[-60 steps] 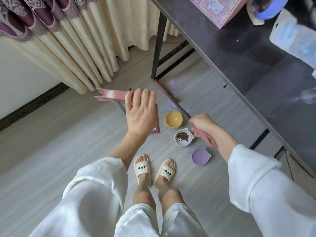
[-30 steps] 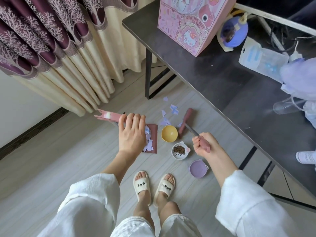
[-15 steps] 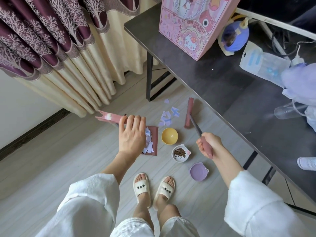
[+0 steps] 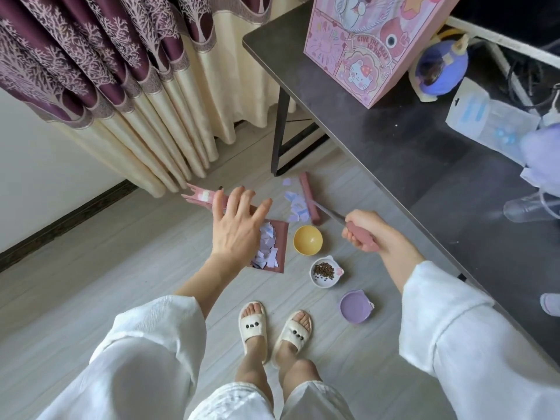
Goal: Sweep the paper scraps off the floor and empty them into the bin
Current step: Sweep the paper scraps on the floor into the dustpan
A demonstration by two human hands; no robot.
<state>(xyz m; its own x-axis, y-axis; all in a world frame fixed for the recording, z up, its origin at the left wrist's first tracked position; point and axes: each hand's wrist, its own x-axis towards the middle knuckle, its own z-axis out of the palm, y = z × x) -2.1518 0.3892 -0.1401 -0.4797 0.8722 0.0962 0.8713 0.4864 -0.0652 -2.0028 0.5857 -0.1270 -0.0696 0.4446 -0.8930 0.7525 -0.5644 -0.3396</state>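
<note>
my right hand (image 4: 360, 234) gripping broom handle (image 4: 362, 236), broom head (image 4: 309, 197) beside loose scraps (image 4: 295, 204); left hand (image 4: 238, 228) fingers spread above dustpan (image 4: 280, 247), holding nothing

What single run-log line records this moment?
stage: sweeping | right hand: grips pink broom handle | left hand: open above pink dustpan | purple paper scraps: some on floor

Grey plank floor (image 4: 91, 286), patterned curtains (image 4: 100, 71)
</note>
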